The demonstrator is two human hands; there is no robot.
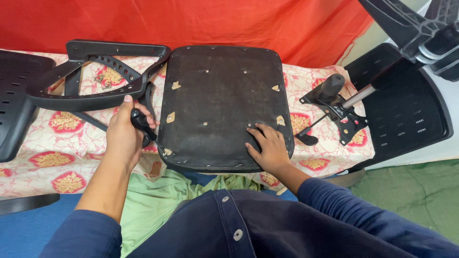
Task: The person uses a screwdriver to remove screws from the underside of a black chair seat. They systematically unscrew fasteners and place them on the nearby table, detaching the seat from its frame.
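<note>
Fabric, black and slightly fuzzy, covers the underside of an upturned chair seat (224, 107), a rounded square pad lying at the centre of the frame on a table spread with a cream cloth (57, 157) printed in red and gold medallions. Small tan patches and a few bolt holes dot the seat's matte surface, and staples line its lower edge.

The right hand (268, 148) rests flat on the seat's lower right corner, fingers spread loosely and pressed onto the fabric. The left hand (125, 134), at centre left of the frame, is curled in a fist around the black handle of a screwdriver (143, 126), whose thin shaft slants down toward the seat's lower left edge, just beside the seat.

Above the left hand lies a black moulded plastic armrest frame (103, 71), smooth and angular with a ribbed inner track. At the right of the frame a metal tilt mechanism (342, 112) with a black knob and a shiny steel rod sits on the cloth, near a perforated black plastic shell (406, 114). A red curtain (191, 21) hangs across the top. Both arms wear dark blue sleeves; a green garment (158, 196) lies crumpled below the table's edge.
</note>
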